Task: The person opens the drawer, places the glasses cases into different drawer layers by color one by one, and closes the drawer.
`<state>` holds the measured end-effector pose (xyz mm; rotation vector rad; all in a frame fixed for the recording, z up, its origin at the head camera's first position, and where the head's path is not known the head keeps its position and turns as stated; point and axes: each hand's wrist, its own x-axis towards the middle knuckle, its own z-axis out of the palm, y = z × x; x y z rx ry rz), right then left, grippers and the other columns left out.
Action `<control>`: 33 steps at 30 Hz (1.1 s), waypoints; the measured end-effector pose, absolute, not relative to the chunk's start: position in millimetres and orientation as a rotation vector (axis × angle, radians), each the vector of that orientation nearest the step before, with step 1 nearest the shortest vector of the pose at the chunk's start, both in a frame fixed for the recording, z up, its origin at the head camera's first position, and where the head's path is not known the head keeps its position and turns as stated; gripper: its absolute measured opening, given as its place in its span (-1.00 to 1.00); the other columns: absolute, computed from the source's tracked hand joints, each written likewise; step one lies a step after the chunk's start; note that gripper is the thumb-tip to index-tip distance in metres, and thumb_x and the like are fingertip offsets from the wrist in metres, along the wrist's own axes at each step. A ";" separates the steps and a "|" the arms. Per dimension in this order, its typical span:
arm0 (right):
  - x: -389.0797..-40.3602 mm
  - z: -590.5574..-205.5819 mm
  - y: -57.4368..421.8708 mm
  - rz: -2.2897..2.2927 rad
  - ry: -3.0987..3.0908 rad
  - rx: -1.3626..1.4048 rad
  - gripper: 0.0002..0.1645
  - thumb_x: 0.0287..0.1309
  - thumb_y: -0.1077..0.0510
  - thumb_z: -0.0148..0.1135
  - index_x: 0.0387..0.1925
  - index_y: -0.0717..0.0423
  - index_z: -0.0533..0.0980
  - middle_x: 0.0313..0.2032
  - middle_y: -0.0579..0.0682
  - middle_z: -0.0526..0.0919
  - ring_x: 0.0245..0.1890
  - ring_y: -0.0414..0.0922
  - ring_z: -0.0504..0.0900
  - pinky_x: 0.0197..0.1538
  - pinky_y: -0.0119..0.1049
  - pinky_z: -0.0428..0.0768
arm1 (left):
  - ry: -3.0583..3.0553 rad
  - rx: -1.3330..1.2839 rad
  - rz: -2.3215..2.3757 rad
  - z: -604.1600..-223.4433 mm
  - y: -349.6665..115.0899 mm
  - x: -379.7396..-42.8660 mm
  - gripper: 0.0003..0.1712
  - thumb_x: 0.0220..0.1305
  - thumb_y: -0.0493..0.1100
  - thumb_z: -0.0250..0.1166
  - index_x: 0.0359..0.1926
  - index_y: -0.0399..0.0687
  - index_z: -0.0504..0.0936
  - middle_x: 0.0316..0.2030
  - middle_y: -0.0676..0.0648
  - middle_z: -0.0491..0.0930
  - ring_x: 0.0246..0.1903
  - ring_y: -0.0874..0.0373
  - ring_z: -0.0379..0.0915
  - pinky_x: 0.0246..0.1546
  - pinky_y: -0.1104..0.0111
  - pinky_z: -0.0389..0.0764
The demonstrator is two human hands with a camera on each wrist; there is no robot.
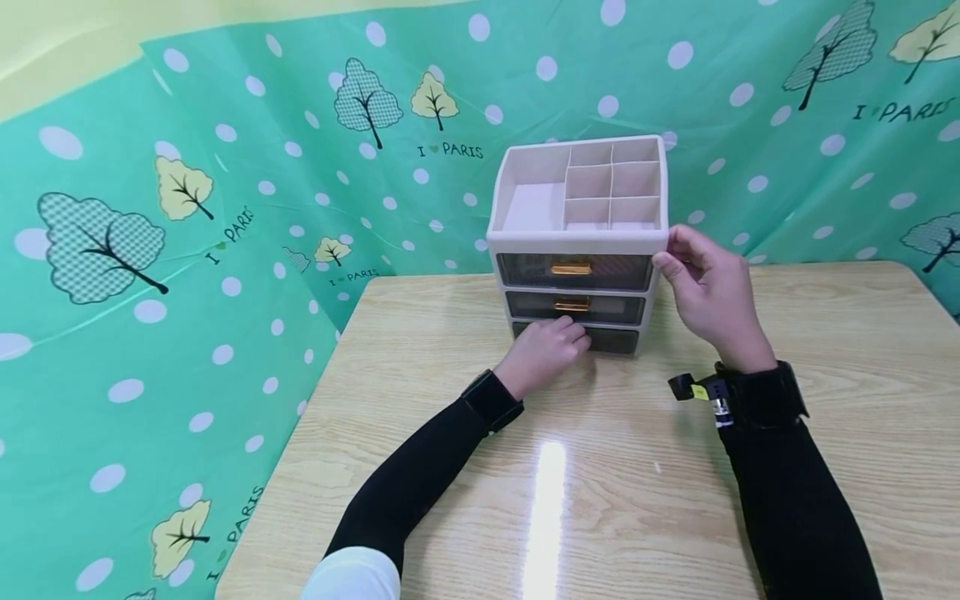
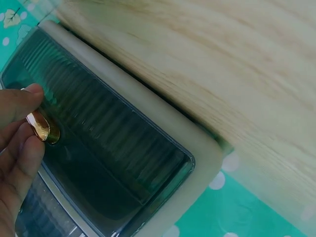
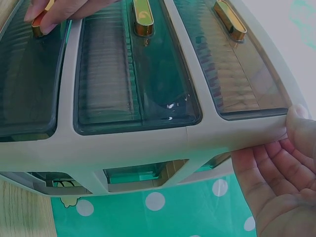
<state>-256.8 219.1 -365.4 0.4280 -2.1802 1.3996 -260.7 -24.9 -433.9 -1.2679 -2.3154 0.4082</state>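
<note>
A white desktop organizer [image 1: 577,242] with three dark see-through drawers stands on the wooden table. My left hand [image 1: 546,350] is at the bottom drawer [image 2: 103,118], and its thumb and fingers pinch that drawer's gold handle [image 2: 42,126]. The drawer front looks about flush with the frame. At the organizer's upper right corner, my right hand [image 1: 708,287] holds the side, thumb at the front edge and fingers behind it, as the right wrist view shows. The top drawer's handle [image 3: 230,20] and the middle drawer's handle [image 3: 143,19] are untouched.
Open compartments [image 1: 611,185] of different sizes form the organizer's top. Right behind it hangs a green dotted cloth [image 1: 420,217], which also covers the left side. The wooden table [image 1: 637,467] stretches toward me, with a bright light reflection on it.
</note>
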 end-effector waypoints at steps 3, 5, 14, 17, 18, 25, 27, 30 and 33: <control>-256.5 -365.3 218.5 1.402 -2.177 0.431 -0.70 0.41 0.20 0.25 0.07 0.27 0.61 -0.11 0.12 0.72 -0.11 -0.41 0.61 -0.04 -0.66 0.55 | -2.328 -1.261 0.421 -433.6 -24.4 -261.3 -0.74 0.41 -0.31 0.29 -0.06 0.10 0.81 -0.06 0.09 0.75 -0.16 0.23 0.61 -0.24 0.51 0.66; -256.6 -364.9 218.4 1.399 -2.171 0.437 -0.71 0.41 0.21 0.25 0.07 0.29 0.61 -0.12 0.13 0.72 -0.12 -0.41 0.62 -0.05 -0.66 0.55 | -2.333 -1.254 0.419 -433.6 -23.6 -262.1 -0.74 0.41 -0.30 0.29 -0.06 0.11 0.81 -0.07 0.10 0.75 -0.16 0.23 0.61 -0.26 0.51 0.66; -255.3 -365.1 218.1 1.383 -2.172 0.436 -0.70 0.41 0.20 0.25 0.05 0.32 0.61 -0.14 0.13 0.71 -0.13 -0.42 0.61 -0.05 -0.66 0.55 | -2.335 -1.207 0.420 -434.6 -21.7 -261.3 -0.74 0.41 -0.30 0.30 -0.07 0.12 0.81 -0.08 0.11 0.75 -0.14 0.22 0.62 -0.25 0.49 0.68; -255.3 -365.4 218.6 1.380 -2.162 0.445 -0.71 0.41 0.21 0.25 0.04 0.34 0.61 -0.16 0.14 0.72 -0.14 -0.43 0.62 -0.06 -0.66 0.55 | -2.326 -1.193 0.420 -435.8 -20.8 -260.6 -0.75 0.42 -0.29 0.28 -0.08 0.12 0.82 -0.09 0.11 0.75 -0.15 0.21 0.62 -0.27 0.48 0.68; -255.2 -365.5 218.8 1.376 -2.163 0.444 -0.71 0.41 0.21 0.26 0.04 0.34 0.61 -0.16 0.14 0.72 -0.14 -0.43 0.61 -0.06 -0.66 0.55 | -2.321 -1.190 0.420 -436.3 -20.6 -260.5 -0.74 0.42 -0.29 0.28 -0.09 0.13 0.82 -0.09 0.11 0.75 -0.15 0.21 0.62 -0.27 0.48 0.68; -255.5 -367.5 218.2 1.398 -2.157 0.414 -0.70 0.41 0.23 0.25 0.03 0.38 0.59 -0.17 0.13 0.69 -0.15 -0.41 0.61 -0.06 -0.65 0.55 | -2.278 -1.182 0.421 -439.6 -20.2 -260.5 -0.75 0.43 -0.31 0.27 -0.12 0.09 0.82 -0.10 0.10 0.75 -0.16 0.22 0.61 -0.25 0.49 0.68; -256.3 -368.1 217.9 1.418 -2.151 0.407 -0.70 0.41 0.23 0.25 0.03 0.39 0.58 -0.17 0.13 0.68 -0.15 -0.38 0.62 -0.06 -0.63 0.56 | -2.274 -1.181 0.413 -440.2 -20.8 -259.8 -0.76 0.43 -0.32 0.27 -0.12 0.07 0.82 -0.10 0.08 0.75 -0.16 0.21 0.61 -0.22 0.49 0.68; -256.5 -369.0 219.1 1.441 -2.163 0.389 -0.67 0.42 0.20 0.25 0.06 0.38 0.57 -0.13 0.14 0.67 -0.12 -0.36 0.62 -0.04 -0.63 0.56 | -2.281 -1.184 0.364 -439.6 -22.2 -257.6 -0.78 0.46 -0.28 0.25 -0.14 0.04 0.82 -0.13 0.06 0.75 -0.18 0.19 0.61 -0.21 0.48 0.68; -254.7 -371.4 224.2 1.451 -2.215 0.349 -0.60 0.44 0.11 0.25 0.13 0.33 0.56 -0.07 0.15 0.67 -0.10 -0.39 0.59 -0.03 -0.65 0.54 | -2.298 -1.183 0.257 -435.7 -24.8 -254.0 -0.78 0.49 -0.16 0.24 -0.18 0.04 0.83 -0.20 0.06 0.76 -0.25 0.19 0.63 -0.25 0.48 0.67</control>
